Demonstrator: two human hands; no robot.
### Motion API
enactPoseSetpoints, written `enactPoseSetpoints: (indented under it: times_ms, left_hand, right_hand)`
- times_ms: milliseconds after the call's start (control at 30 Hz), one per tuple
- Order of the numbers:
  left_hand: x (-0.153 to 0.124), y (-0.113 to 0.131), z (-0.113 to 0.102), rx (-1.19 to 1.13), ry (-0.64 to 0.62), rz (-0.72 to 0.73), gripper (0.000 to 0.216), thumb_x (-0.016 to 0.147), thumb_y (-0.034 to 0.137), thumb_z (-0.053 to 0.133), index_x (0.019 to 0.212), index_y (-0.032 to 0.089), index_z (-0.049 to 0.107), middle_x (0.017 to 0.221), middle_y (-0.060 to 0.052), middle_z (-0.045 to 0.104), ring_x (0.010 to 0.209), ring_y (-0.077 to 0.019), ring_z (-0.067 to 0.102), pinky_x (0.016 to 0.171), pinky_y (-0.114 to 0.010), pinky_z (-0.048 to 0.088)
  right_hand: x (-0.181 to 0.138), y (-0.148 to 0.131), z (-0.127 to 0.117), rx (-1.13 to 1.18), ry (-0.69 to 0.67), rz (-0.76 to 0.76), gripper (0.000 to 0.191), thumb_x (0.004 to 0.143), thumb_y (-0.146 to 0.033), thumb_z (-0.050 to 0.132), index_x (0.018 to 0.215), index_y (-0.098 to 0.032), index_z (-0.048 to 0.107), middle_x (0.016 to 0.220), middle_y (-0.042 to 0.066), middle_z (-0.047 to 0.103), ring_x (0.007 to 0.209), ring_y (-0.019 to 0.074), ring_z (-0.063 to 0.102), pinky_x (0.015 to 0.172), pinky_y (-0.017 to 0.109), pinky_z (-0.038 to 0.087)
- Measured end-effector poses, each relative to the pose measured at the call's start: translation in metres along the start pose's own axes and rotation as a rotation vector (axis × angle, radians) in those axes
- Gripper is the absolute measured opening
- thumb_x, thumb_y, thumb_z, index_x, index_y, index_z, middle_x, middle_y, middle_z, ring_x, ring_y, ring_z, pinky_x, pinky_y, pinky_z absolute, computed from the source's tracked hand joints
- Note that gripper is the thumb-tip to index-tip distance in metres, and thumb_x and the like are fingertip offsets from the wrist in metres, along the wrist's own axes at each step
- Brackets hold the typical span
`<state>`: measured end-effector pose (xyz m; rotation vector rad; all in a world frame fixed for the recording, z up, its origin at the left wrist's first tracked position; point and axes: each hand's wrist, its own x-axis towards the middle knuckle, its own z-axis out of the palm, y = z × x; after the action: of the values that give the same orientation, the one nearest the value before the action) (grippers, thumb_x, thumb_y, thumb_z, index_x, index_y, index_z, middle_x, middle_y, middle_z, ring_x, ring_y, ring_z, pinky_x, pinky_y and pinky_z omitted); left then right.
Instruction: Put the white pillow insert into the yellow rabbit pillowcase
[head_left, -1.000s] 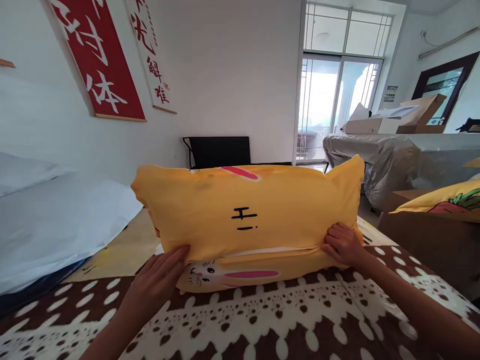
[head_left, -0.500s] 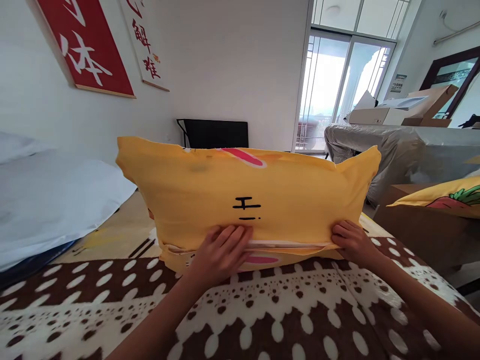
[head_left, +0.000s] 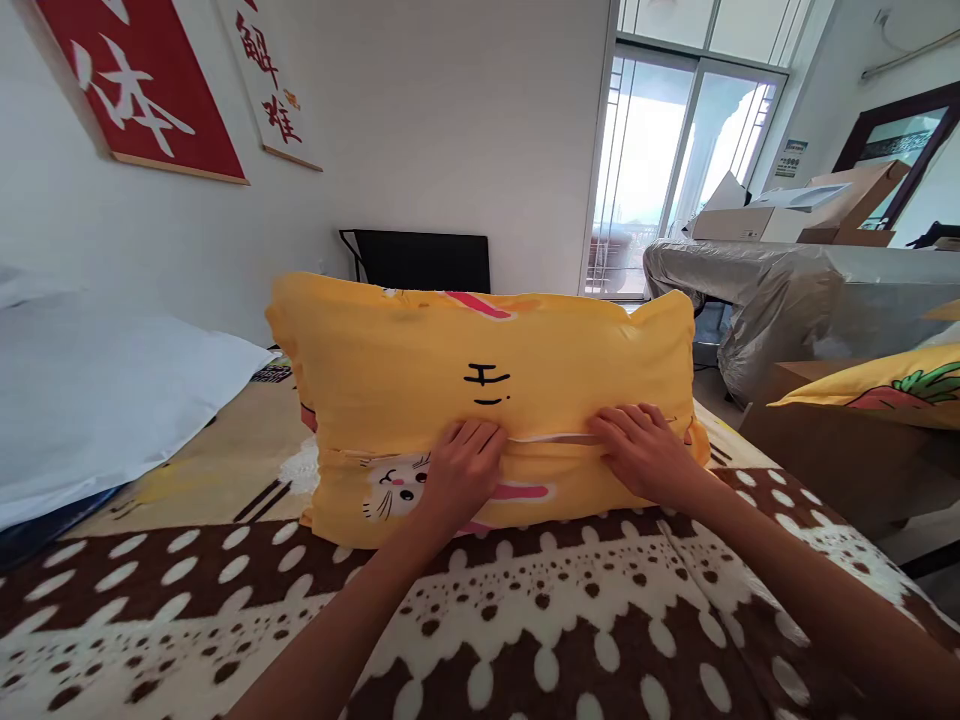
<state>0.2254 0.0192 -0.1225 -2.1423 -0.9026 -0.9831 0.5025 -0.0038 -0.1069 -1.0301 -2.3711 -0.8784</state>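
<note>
A yellow pillow [head_left: 390,350] stands on its long side on the patterned blanket, its case printed with a rabbit face, pink ears and the word "Hi". Across its front runs a seam-like opening [head_left: 555,438] that shows a pale edge. My left hand [head_left: 466,462] is closed on the pillowcase at the middle of this opening, beside the rabbit face. Further right, my right hand [head_left: 641,450] also grips the pillowcase along the same line, its fingers curled over the edge. The fingertips of both hands are partly hidden in the cloth.
The brown and white blanket [head_left: 517,580] spreads under the pillow. White pillows [head_left: 127,390] lie at left. Another yellow pillow [head_left: 892,385] rests on a cardboard box [head_left: 810,440] at right. Behind stand a plastic-covered piece of furniture [head_left: 780,290] with open boxes and a black panel [head_left: 424,262].
My right hand has moved left along the opening, closer to my left hand. The pillow's right end has drawn in, and its lower front with the rabbit face now shows more.
</note>
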Motion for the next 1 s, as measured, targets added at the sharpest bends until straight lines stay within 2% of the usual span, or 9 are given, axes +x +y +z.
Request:
enactPoseSetpoints:
  times_ms: [100,233,300,400,500,600,700,867,1000]
  left_hand:
    - [0.011,-0.007,0.013,-0.121,-0.033,-0.141,0.020,0.088,0.011,0.042,0.075,0.018,0.056,0.077,-0.006,0.061,0.076,-0.0209,0.050,0.072,-0.035,0.038]
    - [0.015,-0.022,0.020,-0.217,0.002,-0.249,0.016,0.092,0.019,0.041,0.081,0.018,0.052,0.078,-0.005,0.057,0.077,-0.0179,0.051,0.071,-0.030,0.041]
    - [0.012,-0.026,0.021,-0.264,0.020,-0.290,0.015,0.093,0.020,0.041,0.081,0.019,0.051,0.078,-0.003,0.056,0.077,-0.0160,0.051,0.068,-0.028,0.042]
    - [0.003,-0.025,0.024,-0.305,0.044,-0.341,0.017,0.093,0.019,0.040,0.079,0.019,0.049,0.076,-0.002,0.053,0.075,-0.0154,0.050,0.066,-0.027,0.041]
    - [-0.005,-0.022,0.025,-0.351,0.058,-0.353,0.018,0.093,0.018,0.040,0.077,0.019,0.048,0.076,-0.003,0.052,0.075,-0.0163,0.047,0.068,-0.030,0.040]
    - [-0.004,-0.020,0.015,-0.353,-0.036,-0.293,0.018,0.092,0.018,0.040,0.077,0.019,0.049,0.077,-0.004,0.053,0.076,-0.0174,0.046,0.069,-0.031,0.041]
    - [0.004,-0.016,-0.006,-0.194,-0.139,-0.216,0.018,0.089,0.014,0.041,0.075,0.020,0.051,0.076,-0.005,0.053,0.075,-0.0192,0.046,0.068,-0.034,0.042]
    - [0.011,-0.002,-0.047,-0.077,-0.140,-0.082,0.021,0.078,0.003,0.042,0.081,0.022,0.053,0.095,-0.009,0.060,0.089,-0.0236,0.053,0.075,-0.038,0.047]
    - [0.010,0.002,-0.058,-0.089,-0.136,-0.098,0.021,0.082,0.005,0.039,0.085,0.023,0.049,0.080,-0.005,0.060,0.073,-0.0196,0.055,0.062,-0.032,0.046]
  right_hand:
    - [0.043,-0.024,0.011,0.063,-0.025,0.041,0.038,0.089,-0.025,0.051,0.125,-0.015,0.048,0.118,0.013,0.059,0.105,0.0268,0.046,0.089,0.041,0.029]
    - [0.081,-0.030,0.036,0.077,0.015,0.136,0.022,0.093,-0.018,0.041,0.109,-0.018,0.056,0.104,0.010,0.064,0.097,0.0240,0.050,0.086,0.039,0.028]
    - [0.084,-0.026,0.052,0.112,0.072,0.225,0.020,0.092,-0.013,0.042,0.099,-0.019,0.059,0.098,0.008,0.065,0.094,0.0224,0.051,0.085,0.038,0.029]
    - [0.075,-0.023,0.074,0.250,0.253,0.357,0.017,0.091,-0.012,0.044,0.094,-0.020,0.059,0.095,0.006,0.066,0.091,0.0196,0.053,0.084,0.034,0.032]
    - [0.063,-0.026,0.082,0.370,0.400,0.314,0.019,0.090,-0.010,0.041,0.092,-0.020,0.057,0.091,0.006,0.064,0.087,0.0192,0.052,0.083,0.034,0.035]
    - [0.061,-0.030,0.073,0.462,0.371,0.291,0.018,0.088,-0.009,0.039,0.088,-0.020,0.054,0.083,0.007,0.058,0.080,0.0201,0.048,0.075,0.033,0.037]
    - [0.063,-0.032,0.057,0.485,0.271,0.285,0.017,0.082,-0.008,0.038,0.079,-0.020,0.048,0.075,0.005,0.051,0.072,0.0197,0.043,0.065,0.031,0.034]
    - [0.062,-0.036,0.027,0.480,0.182,0.270,0.016,0.073,-0.007,0.040,0.066,-0.021,0.035,0.063,0.000,0.042,0.061,0.0157,0.037,0.057,0.029,0.026]
    - [0.058,-0.041,0.005,0.543,0.052,0.236,0.015,0.080,-0.013,0.040,0.068,-0.021,0.036,0.063,-0.001,0.047,0.059,0.0140,0.040,0.057,0.028,0.024]
